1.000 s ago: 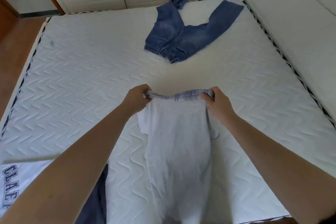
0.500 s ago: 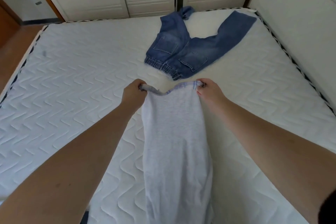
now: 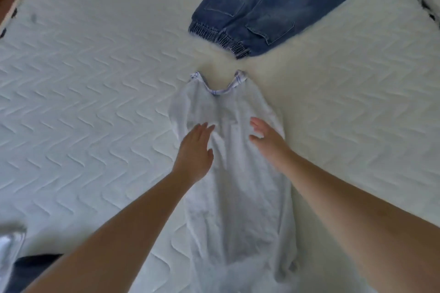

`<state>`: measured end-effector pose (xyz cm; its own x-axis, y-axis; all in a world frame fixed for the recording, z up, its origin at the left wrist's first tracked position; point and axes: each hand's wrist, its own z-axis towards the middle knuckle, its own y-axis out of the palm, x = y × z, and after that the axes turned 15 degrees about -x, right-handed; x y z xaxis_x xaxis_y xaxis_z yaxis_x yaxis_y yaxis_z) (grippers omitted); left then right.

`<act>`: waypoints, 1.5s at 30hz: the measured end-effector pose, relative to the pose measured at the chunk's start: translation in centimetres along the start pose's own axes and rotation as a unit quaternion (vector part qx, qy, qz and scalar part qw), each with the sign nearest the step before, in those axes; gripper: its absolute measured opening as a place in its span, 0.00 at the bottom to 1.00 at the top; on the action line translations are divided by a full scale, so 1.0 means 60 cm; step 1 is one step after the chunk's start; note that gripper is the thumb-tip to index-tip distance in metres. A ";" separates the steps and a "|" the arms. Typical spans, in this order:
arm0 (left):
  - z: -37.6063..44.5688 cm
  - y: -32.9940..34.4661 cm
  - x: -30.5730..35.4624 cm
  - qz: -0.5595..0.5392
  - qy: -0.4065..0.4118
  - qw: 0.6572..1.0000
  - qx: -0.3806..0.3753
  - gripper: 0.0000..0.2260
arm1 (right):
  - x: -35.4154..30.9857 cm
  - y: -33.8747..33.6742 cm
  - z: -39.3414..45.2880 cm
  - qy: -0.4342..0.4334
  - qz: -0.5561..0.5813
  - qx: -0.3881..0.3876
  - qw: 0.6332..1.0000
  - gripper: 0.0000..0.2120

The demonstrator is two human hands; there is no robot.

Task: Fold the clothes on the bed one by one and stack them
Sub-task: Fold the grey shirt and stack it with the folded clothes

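Left hand (image 3: 194,150) and right hand (image 3: 267,137) flat on grey garment (image 3: 238,197).

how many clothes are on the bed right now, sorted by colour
Light grey: 1, the grey garment laid out flat under both hands
Blue denim: 1, the jeans at the far side
White with something dark beneath: 1 partly visible bundle at the near left edge, too cut off to count its pieces
Total: 3 visible
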<state>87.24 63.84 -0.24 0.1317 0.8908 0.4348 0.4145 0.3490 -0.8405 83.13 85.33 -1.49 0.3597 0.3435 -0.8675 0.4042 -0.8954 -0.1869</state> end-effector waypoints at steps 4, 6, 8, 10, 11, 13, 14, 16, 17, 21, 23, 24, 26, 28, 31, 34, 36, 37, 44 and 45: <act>-0.130 0.170 0.012 0.053 0.010 0.992 -0.116 0.29 | 0.138 0.077 -0.097 0.072 -0.165 -0.058 0.982 0.24; -0.181 0.226 0.020 0.059 0.007 0.986 -0.153 0.28 | 0.185 0.105 -0.142 0.084 -0.245 -0.096 0.961 0.25; -0.222 0.263 0.031 0.062 0.019 0.985 -0.159 0.26 | 0.224 0.127 -0.185 0.072 -0.345 -0.127 0.927 0.25; -0.259 0.296 0.041 0.082 0.034 0.986 -0.139 0.25 | 0.261 0.146 -0.236 0.035 -0.425 -0.131 0.895 0.26; -0.274 0.308 0.042 0.096 0.038 0.986 -0.134 0.25 | 0.276 0.152 -0.261 0.014 -0.445 -0.120 0.887 0.26; -0.299 0.328 0.038 0.119 0.047 0.983 -0.134 0.30 | 0.303 0.157 -0.305 -0.023 -0.467 -0.096 0.879 0.29; -0.310 0.338 0.032 0.128 0.052 0.981 -0.138 0.35 | 0.315 0.156 -0.323 -0.029 -0.481 -0.099 0.871 0.33; -0.335 0.358 0.024 0.148 0.064 0.976 -0.146 0.43 | 0.336 0.148 -0.354 -0.030 -0.514 -0.129 0.848 0.44; -0.349 0.366 0.022 0.159 0.066 0.973 -0.156 0.46 | 0.345 0.142 -0.367 -0.030 -0.528 -0.143 0.836 0.48; -0.397 0.396 0.021 0.187 0.053 0.965 -0.176 0.49 | 0.365 0.132 -0.409 -0.003 -0.582 -0.182 0.793 0.54; -0.411 0.404 0.020 0.184 0.052 0.968 -0.163 0.44 | 0.364 0.136 -0.420 0.006 -0.578 -0.160 0.800 0.46; -0.415 0.406 0.020 0.184 0.054 0.970 -0.150 0.40 | 0.364 0.137 -0.423 -0.004 -0.569 -0.137 0.811 0.38; -0.416 0.405 0.020 0.176 0.054 0.977 -0.105 0.29 | 0.363 0.138 -0.422 -0.029 -0.545 -0.100 0.832 0.26; -0.412 0.398 0.023 0.153 0.053 0.985 -0.052 0.19 | 0.361 0.138 -0.416 -0.054 -0.509 -0.076 0.856 0.19; -0.403 0.378 0.034 0.120 0.035 0.992 -0.005 0.14 | 0.352 0.139 -0.409 -0.055 -0.442 -0.023 0.895 0.12; -0.387 0.350 0.050 0.030 -0.037 0.999 0.010 0.06 | 0.341 0.136 -0.402 -0.039 -0.361 0.043 0.931 0.07; -0.371 0.330 0.060 -0.043 -0.083 0.996 0.010 0.05 | 0.335 0.132 -0.394 -0.015 -0.320 0.061 0.945 0.05; -0.362 0.322 0.065 -0.077 -0.098 0.992 0.015 0.06 | 0.333 0.130 -0.390 -0.008 -0.306 0.069 0.949 0.05; -0.318 0.286 0.053 -0.193 -0.097 0.976 -0.003 0.13 | 0.319 0.116 -0.358 -0.065 -0.360 -0.014 0.931 0.21; -0.316 0.283 0.047 -0.189 -0.085 0.978 -0.018 0.16 | 0.322 0.113 -0.355 -0.069 -0.380 -0.027 0.922 0.21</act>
<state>111.72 66.75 -7.16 -0.1867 0.7372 0.6494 0.4372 0.6543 -0.6171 110.72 91.92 -9.69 -0.1542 0.8233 -0.5463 0.5382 -0.3937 -0.7452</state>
